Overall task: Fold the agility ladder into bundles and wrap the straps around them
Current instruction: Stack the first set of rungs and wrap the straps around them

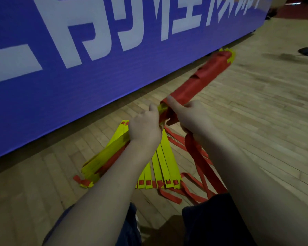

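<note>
bundle (203,80): red-wrapped, held above floor (256,125)
left hand (144,128): fingers curled round bundle's near end
right hand (194,116): grips bundle beside it, strap (199,157) hanging below
rungs (165,162): yellow, fanned on floor

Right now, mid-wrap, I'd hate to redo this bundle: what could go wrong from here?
The loose strap hanging from the right hand runs down into tangled loops on the floor; pulling it could snag or knot. The left hand and right hand grip only the bundle at its near end, so its far end, where yellow tips stick out, might splay.
</note>
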Tool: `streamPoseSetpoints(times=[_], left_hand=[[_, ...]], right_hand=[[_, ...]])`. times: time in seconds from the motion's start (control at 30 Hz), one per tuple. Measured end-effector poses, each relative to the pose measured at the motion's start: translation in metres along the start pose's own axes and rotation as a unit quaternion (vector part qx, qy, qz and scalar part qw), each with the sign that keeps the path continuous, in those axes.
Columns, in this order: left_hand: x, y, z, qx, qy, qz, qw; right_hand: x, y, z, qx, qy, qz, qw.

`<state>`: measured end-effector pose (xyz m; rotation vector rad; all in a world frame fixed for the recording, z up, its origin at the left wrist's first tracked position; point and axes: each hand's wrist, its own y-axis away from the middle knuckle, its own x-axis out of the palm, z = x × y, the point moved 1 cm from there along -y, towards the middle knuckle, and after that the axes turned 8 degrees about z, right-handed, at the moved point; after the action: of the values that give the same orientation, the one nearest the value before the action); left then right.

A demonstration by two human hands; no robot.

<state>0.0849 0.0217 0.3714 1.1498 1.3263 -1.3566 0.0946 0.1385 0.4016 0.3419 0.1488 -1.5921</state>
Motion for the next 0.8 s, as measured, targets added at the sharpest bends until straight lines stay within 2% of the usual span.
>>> streamPoseSetpoints(times=[0.13, 0.27, 0.37, 0.47, 0.53, 0.6, 0.63, 0.7, 0.73, 0.8], left_hand=[[0.002, 0.005, -0.015, 0.044, -0.022, -0.013, 0.999], [0.004, 0.014, -0.026, 0.063, -0.061, -0.103, 0.991], [0.011, 0.017, -0.029, 0.092, -0.04, -0.166, 0.981], [0.006, 0.02, -0.03, 0.13, -0.006, -0.161, 0.978], [0.006, 0.017, -0.029, 0.175, 0.071, -0.107, 0.976], [0.003, 0.01, -0.023, 0.184, 0.22, -0.049, 0.957], [-0.001, 0.006, -0.019, 0.172, 0.312, -0.024, 0.934], [-0.002, -0.004, -0.01, 0.132, 0.481, 0.05, 0.865], [-0.001, -0.009, -0.006, 0.109, 0.534, 0.111, 0.831], [0.001, -0.016, 0.003, 0.078, 0.566, 0.238, 0.785]], right_hand=[[-0.002, -0.002, -0.006, 0.006, -0.032, -0.035, 0.999], [-0.009, 0.0, -0.006, 0.005, -0.07, -0.071, 0.995], [-0.012, -0.002, -0.006, 0.022, -0.108, -0.074, 0.991], [-0.014, -0.005, -0.009, 0.049, -0.121, -0.074, 0.989], [-0.018, -0.009, -0.012, 0.056, -0.13, -0.079, 0.987], [-0.023, -0.013, -0.015, 0.048, -0.132, -0.088, 0.986], [-0.026, -0.015, -0.016, 0.04, -0.132, -0.088, 0.987], [-0.032, -0.017, -0.019, 0.012, -0.134, -0.071, 0.988], [-0.034, -0.018, -0.021, -0.007, -0.141, -0.051, 0.989], [-0.039, -0.02, -0.023, -0.046, -0.17, -0.004, 0.984]])
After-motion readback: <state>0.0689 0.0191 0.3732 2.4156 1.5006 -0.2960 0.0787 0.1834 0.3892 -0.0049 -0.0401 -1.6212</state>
